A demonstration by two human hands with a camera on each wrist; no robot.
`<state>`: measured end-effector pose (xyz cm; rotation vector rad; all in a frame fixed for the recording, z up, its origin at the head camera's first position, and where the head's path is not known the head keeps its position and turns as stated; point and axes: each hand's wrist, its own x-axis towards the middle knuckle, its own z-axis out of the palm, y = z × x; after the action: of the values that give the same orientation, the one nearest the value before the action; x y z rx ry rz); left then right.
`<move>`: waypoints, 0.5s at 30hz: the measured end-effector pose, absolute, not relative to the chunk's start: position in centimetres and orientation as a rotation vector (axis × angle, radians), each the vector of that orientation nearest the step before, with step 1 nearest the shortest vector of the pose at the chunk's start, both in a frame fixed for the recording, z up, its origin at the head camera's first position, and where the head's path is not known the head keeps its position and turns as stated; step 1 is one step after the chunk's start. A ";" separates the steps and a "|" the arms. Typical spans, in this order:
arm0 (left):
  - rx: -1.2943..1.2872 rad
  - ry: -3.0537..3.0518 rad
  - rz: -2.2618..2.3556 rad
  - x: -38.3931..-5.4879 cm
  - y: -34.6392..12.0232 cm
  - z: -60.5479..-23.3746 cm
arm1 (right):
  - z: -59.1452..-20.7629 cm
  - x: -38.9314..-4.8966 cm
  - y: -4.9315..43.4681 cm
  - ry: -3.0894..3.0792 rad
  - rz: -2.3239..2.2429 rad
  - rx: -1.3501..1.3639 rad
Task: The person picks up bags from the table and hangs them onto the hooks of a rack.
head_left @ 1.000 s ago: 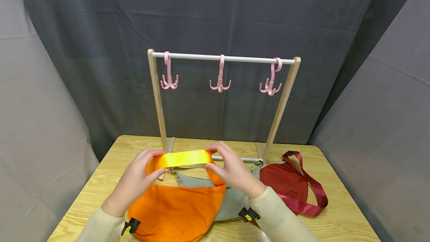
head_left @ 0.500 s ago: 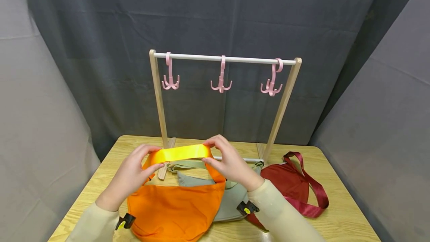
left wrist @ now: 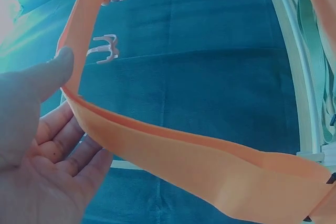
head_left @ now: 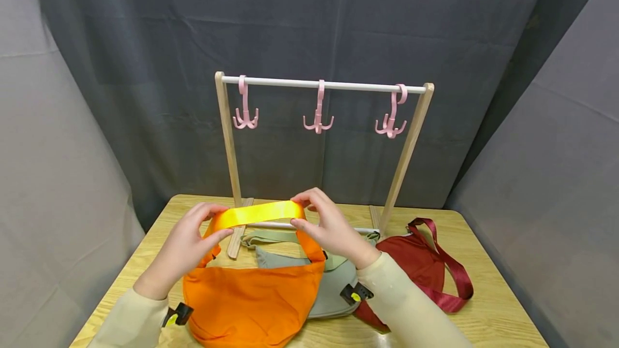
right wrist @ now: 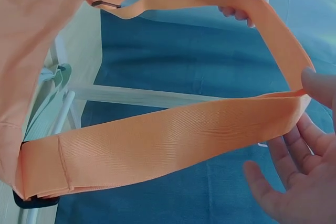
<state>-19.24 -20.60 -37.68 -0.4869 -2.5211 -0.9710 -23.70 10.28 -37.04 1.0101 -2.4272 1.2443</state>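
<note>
An orange bag (head_left: 251,302) hangs low in front of me, its wide strap (head_left: 261,215) stretched level between both hands. My left hand (head_left: 186,243) pinches the strap's left end between thumb and fingers. At the right end, my right hand (head_left: 333,230) pinches it the same way. In the left wrist view the strap (left wrist: 173,156) makes a loop, with the left thumb pressed on its bend. A black buckle (right wrist: 37,200) joins strap and bag in the right wrist view. The bag's underside is cut off by the frame.
Behind the hands stands a rack with a white rail (head_left: 280,82) and wooden posts (head_left: 406,160). Pink hooks hang from it at left (head_left: 245,106), middle (head_left: 318,109) and right (head_left: 391,114). A grey-green bag (head_left: 333,294) and a dark red bag (head_left: 411,265) lie on the wooden table (head_left: 493,305).
Both hands have risen slightly with the strap, and the left hand has shifted a little left. More of the green strap and the rack's lower bar shows beneath.
</note>
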 end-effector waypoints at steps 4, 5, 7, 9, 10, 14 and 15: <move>-0.436 -2.534 -1.020 -19.1 -20.6 -37.2 | -36.6 -23.9 10.1 -2.406 1.295 1.011; -0.424 -2.536 -1.035 -19.1 -20.6 -37.0 | -36.6 -23.9 10.0 -2.399 1.306 1.012; -0.407 -2.534 -1.067 -19.1 -20.5 -36.7 | -36.4 -24.1 9.9 -2.387 1.328 1.013; -0.398 -2.524 -1.101 -19.1 -20.3 -36.5 | -36.3 -24.1 9.8 -2.373 1.347 1.009; -0.395 -2.517 -1.120 -19.1 -20.3 -36.3 | -36.2 -24.2 9.8 -2.366 1.354 1.008; -0.375 -2.492 -1.160 -19.1 -19.9 -35.7 | -35.8 -24.3 9.7 -2.331 1.379 0.997; -0.369 -2.487 -1.167 -19.2 -19.8 -35.5 | -35.6 -24.4 9.6 -2.324 1.389 0.995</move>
<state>-19.15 -19.81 -35.48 -0.3689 -2.4872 -1.1671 -24.36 9.65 -35.64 0.9945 -2.3237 1.3885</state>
